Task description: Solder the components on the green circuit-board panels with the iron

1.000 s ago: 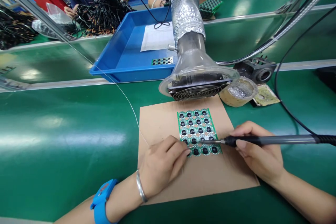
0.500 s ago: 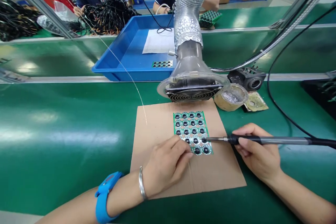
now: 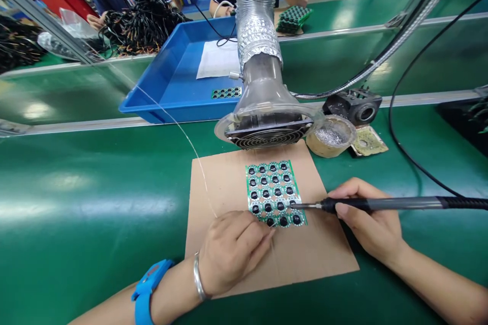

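A panel of small round circuit boards, green with black centres, lies on a cardboard sheet. My right hand is closed around a soldering iron. The iron's metal tip reaches the right-hand column of the panel, in the second row from the front. My left hand pinches a thin solder wire at the panel's front left edge. Its fingertips are near the front row, with a short bit of wire showing beyond them. The wire trails up past the blue tray.
A fume hood on a foil duct hangs just behind the panel. Behind it stands a blue tray with paper and a small board strip. A solder tub and iron stand are at right. Co-workers sit opposite, by black cables.
My left hand has drawn slightly toward me, uncovering more of the panel's front rows. The iron tip stays near the same spot. The whole view has shifted a little.
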Available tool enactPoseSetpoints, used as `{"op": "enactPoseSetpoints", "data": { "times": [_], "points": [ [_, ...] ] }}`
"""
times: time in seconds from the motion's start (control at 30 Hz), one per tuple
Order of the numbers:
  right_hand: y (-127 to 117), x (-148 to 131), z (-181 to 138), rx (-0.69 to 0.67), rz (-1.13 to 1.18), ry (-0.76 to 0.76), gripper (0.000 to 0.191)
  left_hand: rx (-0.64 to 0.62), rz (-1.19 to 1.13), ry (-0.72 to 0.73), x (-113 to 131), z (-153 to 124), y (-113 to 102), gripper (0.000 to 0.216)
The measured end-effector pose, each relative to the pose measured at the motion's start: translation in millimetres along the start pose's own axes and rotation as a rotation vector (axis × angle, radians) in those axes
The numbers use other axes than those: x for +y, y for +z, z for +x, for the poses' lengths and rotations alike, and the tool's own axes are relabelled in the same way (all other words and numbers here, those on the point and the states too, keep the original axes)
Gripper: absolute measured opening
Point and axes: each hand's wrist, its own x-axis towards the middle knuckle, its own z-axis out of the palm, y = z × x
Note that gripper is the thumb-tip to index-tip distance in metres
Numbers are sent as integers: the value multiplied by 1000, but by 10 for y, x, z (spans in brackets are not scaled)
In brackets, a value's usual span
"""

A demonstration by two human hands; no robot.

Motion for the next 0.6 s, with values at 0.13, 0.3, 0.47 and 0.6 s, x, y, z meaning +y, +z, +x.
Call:
{"op": "enactPoseSetpoints", "data": {
  "times": [0.13,0.3,0.47,0.6],
  "points": [
    [-4,-42,15,-14,-56,-31,8,1,25,8,0,-9,0,9],
    [8,-65,31,-8,-105,-53,9,-15,30,-2,-5,-8,20,10],
    [-8,-29,3,-3,-60,-21,8,-21,55,16,-12,15,36,11],
    [-27,-11,-12,-5,-7,-1,6,-24,47,25,-6,9,11,10]
  ]
}}
